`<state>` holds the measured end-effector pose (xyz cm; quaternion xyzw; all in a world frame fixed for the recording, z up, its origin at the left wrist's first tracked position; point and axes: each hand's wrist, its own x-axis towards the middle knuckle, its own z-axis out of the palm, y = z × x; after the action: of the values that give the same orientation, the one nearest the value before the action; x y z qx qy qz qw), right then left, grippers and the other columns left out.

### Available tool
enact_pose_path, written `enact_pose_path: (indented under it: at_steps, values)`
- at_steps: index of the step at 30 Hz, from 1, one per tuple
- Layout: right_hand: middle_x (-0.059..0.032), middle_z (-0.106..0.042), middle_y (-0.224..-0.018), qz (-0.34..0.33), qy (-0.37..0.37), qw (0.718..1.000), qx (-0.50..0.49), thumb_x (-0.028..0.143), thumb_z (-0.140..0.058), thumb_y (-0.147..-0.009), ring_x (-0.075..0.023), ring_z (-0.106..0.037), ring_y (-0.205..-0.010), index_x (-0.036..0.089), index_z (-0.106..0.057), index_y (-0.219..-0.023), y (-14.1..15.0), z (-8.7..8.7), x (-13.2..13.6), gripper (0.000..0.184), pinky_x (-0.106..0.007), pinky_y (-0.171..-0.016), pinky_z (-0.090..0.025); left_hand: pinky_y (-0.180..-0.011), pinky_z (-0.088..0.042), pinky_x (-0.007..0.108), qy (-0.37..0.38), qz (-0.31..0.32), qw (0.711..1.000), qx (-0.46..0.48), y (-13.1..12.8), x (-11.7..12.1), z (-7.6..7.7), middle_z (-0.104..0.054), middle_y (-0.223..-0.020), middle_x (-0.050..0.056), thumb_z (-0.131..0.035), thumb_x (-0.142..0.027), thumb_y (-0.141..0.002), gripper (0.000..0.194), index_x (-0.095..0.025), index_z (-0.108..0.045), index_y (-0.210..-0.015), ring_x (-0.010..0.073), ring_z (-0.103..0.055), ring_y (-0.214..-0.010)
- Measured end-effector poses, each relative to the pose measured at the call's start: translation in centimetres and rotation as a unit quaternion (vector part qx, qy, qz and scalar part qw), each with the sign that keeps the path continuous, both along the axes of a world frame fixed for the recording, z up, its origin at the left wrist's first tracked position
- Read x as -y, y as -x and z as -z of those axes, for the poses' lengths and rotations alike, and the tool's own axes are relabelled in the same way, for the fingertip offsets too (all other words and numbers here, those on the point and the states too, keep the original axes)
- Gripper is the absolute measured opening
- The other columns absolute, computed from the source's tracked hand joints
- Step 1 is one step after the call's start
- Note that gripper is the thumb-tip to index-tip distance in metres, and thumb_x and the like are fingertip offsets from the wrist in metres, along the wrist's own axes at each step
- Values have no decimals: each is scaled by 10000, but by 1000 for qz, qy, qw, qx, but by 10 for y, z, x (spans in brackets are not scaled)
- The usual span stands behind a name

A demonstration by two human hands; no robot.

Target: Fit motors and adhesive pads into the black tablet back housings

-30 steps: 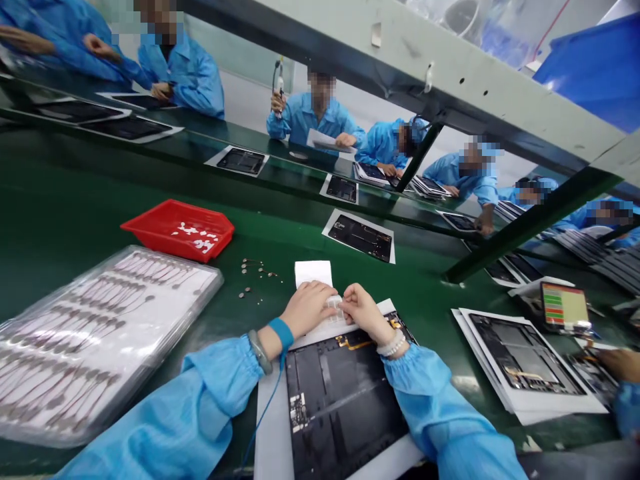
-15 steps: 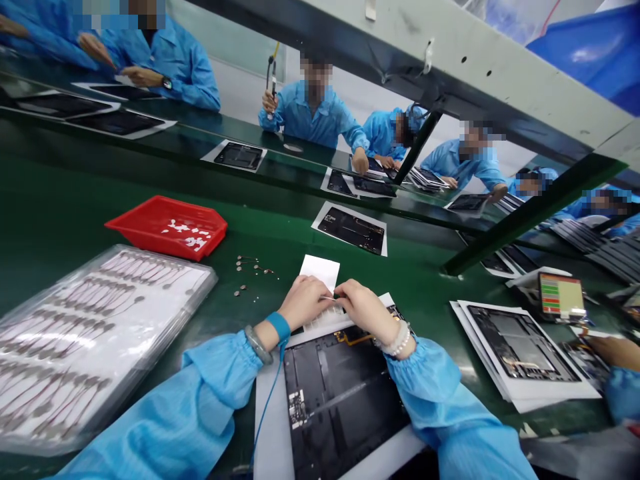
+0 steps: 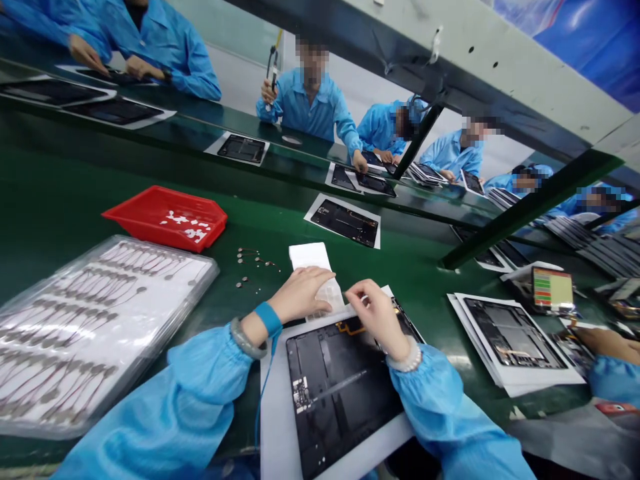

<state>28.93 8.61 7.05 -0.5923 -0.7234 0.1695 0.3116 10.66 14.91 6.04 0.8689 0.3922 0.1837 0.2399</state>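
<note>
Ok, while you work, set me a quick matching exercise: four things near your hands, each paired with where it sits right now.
Things:
1. Blue wrist strap
2. Beaded bracelet
3. Red plastic tray
4. Black tablet housing

Places:
A. Under the right hand
B. On the left wrist
C. On the right wrist
D. On the green bench, beyond the bagged parts

Pairs: 1B, 2C, 3D, 4A

**Sticker sheet on tablet housing**

White backing sheet (image 3: 306, 256) lies skewed over the housing's top edge, translucent stickers (image 3: 331, 297) at its near end. Black tablet housing (image 3: 335, 393) sits flat on white paper (image 3: 273, 413); gold flex cable (image 3: 350, 327) near top, small circuit board (image 3: 301, 395) at left.
</note>
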Motion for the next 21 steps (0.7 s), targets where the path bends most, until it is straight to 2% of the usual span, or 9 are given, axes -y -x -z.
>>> enact_pose_path:
  at_steps: [2, 4, 7, 10, 12, 13, 17, 19, 21]
  values:
    - [3, -574, -712, 37, 93, 974, -205, 355, -585, -847, -120, -505, -627, 183, -585, -774, 2, -4, 11, 187, -246, -591, -412, -1001, -370, 380, 15, 0, 1000, 18, 7, 19, -9, -612, -1263, 61, -691, -366, -772, 446, -225, -584, -1181, 246, -524, -1191]
    - [30, -533, -631, 44, 187, 921, -339, 437, -663, -769, -95, -449, -552, 177, -581, -728, 8, -7, 23, 276, -235, -545, -373, -932, -415, 337, 39, -8, 998, 39, 13, 41, -16, -678, -1120, 12, -624, -394, -823, 287, -245, -628, -1068, 211, -593, -1066]
    - [35, -518, -586, 37, 265, 860, -435, 489, -745, -665, -83, -432, -535, 167, -576, -665, 22, -9, 39, 364, -225, -527, -347, -828, -438, 294, 115, -44, 986, 108, 18, 70, -18, -705, -913, -30, -576, -380, -844, 167, -235, -656, -868, 180, -630, -891]
    - [31, -527, -582, 34, 298, 838, -457, 486, -770, -635, -80, -434, -536, 162, -588, -665, 32, -5, 49, 372, -219, -529, -347, -746, -435, 272, 178, -56, 967, 171, 22, 84, -15, -694, -805, -32, -510, -359, -868, 226, -217, -648, -759, 161, -621, -787]
    - [29, -529, -583, 28, 303, 847, -437, 483, -739, -676, -84, -440, -539, 166, -607, -701, 35, -1, 53, 345, -218, -527, -350, -737, -424, 280, 184, -57, 966, 173, 25, 89, -11, -687, -765, -31, -485, -363, -875, 256, -218, -647, -739, 161, -609, -761]
    - [24, -534, -594, 21, 291, 863, -412, 481, -710, -711, -91, -452, -551, 169, -614, -713, 36, 1, 55, 326, -221, -531, -356, -746, -417, 290, 179, -61, 968, 164, 28, 90, -10, -683, -755, -32, -479, -369, -877, 265, -221, -645, -732, 163, -603, -757]
    - [-30, -597, -775, -5, 141, 959, -247, 402, -586, -843, -144, -546, -733, 188, -631, -737, 38, 8, 64, 243, -251, -607, -420, -758, -395, 314, 146, -78, 979, 121, 35, 97, -4, -666, -737, -33, -454, -383, -894, 297, -225, -629, -713, 166, -580, -749]
    - [-47, -605, -879, -1, 101, 976, -195, 362, -586, -850, -155, -561, -790, 193, -641, -824, 41, 9, 68, 180, -256, -621, -437, -740, -392, 312, 136, -79, 981, 114, 38, 101, -2, -653, -718, -31, -443, -375, -901, 306, -222, -619, -703, 164, -570, -738]
    - [-49, -597, -919, 6, 104, 977, -184, 347, -609, -836, -149, -560, -772, 194, -638, -922, 44, 10, 71, 177, -249, -590, -434, -727, -390, 308, 131, -81, 982, 113, 40, 104, -2, -638, -700, -33, -445, -364, -903, 302, -220, -611, -697, 161, -564, -732]
